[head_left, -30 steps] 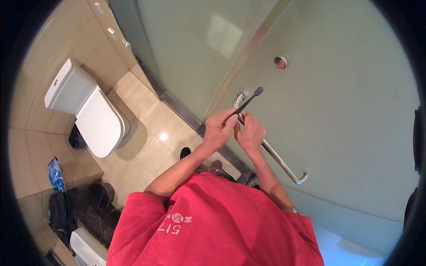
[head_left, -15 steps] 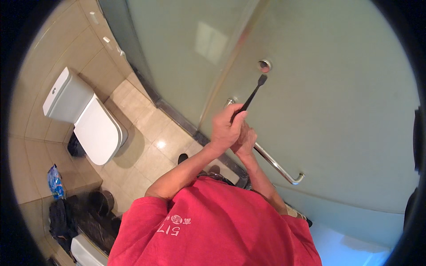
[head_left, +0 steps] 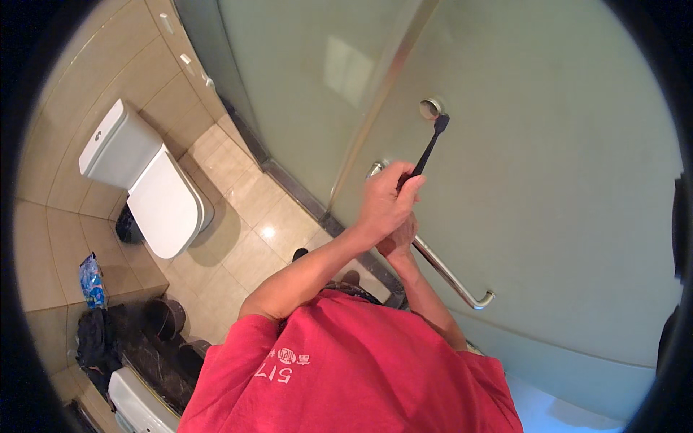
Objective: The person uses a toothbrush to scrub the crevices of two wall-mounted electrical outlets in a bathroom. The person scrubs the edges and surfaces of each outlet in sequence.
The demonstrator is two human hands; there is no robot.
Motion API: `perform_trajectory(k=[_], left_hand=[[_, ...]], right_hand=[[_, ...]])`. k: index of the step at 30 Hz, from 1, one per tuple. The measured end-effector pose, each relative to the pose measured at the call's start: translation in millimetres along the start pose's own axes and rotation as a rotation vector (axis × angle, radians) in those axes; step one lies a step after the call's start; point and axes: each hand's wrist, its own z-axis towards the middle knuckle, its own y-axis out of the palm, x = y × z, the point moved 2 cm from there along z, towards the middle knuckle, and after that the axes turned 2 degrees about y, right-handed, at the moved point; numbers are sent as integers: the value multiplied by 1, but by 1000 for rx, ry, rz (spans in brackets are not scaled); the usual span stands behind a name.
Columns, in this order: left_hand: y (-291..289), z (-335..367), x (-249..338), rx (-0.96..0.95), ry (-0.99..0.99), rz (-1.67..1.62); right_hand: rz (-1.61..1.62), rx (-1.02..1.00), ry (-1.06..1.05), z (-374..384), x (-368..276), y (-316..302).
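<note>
A slim black toothbrush is in my left hand, its fingers closed round the handle with the thumb along it. The bristle end points away from me, at the lower right rim of a round metal fitting on the frosted glass door. Whether it touches the rim I cannot tell. Just below and partly behind the left hand, my right hand is closed at the long metal door handle. The left hand hides part of its fingers and of the bar.
A white toilet stands to the left on the tiled floor. Near the left wall are a blue packet, dark cloth and a white basin edge. A dark sill runs under the glass.
My left hand has shifted slightly right with the toothbrush, whose head went from below the round fitting to its lower right edge. My right hand stays at the handle.
</note>
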Motion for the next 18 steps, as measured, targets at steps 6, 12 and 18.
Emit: perform_trajectory(k=[6,12,18], left_hand=[[4,4,-7,-49,-10,13],[7,4,-6,-66,-43,-13],[3,16,-1,-58,-20,24]], right_hand=[[-8,-155,108,3,1,1],[50,-9,41,3,-7,-7],[-109,-427,153,16,-21,-22]])
